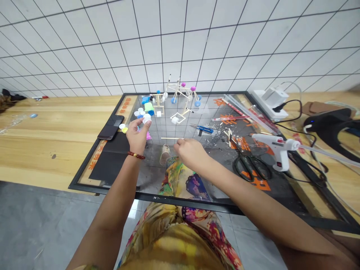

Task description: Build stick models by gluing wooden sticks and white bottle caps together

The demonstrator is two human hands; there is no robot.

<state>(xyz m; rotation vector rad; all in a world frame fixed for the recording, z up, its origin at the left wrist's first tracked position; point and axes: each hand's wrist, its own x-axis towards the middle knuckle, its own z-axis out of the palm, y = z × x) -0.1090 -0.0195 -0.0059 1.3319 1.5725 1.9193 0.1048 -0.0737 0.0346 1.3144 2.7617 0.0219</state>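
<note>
**Inspector:** Left hand point(137, 137)?

**Recorder:** Raised, palm away from the camera. Thumb and fingertips are pinched on a white cap point(146, 118), held clear of the glass-topped table point(84, 186).

**Inspector:** Right hand point(190, 150)?

**Recorder:** Low over the glass, fingers closed on one end of a wooden stick point(171, 138). The stick runs level from the fingertips toward the left hand. Its free end is below the cap and apart from it.

**Inspector:** Work completed?

**Recorder:** Beyond both sets of fingers stand the stick-and-cap frames point(180, 95), upright and with coloured caps on their ends. I judge them to be assembled.

**Inspector:** Outstanding?

**Recorder:** The cap and stick in hand are not joined. Loose caps point(140, 112) lie just beyond the left fingertips, and spare sticks point(228, 135) lie outward of the right fingers. In my judgement the work is partway along.

**Inspector:** Tools?

**Recorder:** None is held. The blue cutters point(204, 129) are just beyond the right fingers. The scissors point(250, 167) and glue gun point(277, 148) are farther out on that side. A phone point(111, 127) lies outward of the left fingers.
</note>
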